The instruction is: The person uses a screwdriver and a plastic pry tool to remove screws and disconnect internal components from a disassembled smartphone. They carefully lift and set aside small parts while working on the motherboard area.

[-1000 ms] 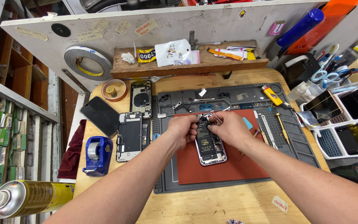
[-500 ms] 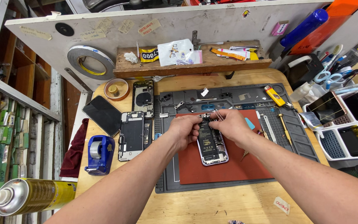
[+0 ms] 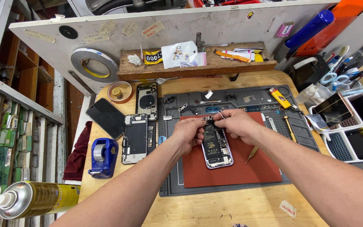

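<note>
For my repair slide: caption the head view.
Both hands, left and right, work at the top of an opened phone on a red mat.

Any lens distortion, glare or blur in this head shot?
Head view: wide-angle bending bows the backboard and shelf edges; light even, shadows soft; slight sheen on the spray can; both hands, left hand and right hand, and the opened phone look sharp.

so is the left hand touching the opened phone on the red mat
Touching: the head view shows the left hand with its fingers resting on the top edge of the opened phone.
</note>
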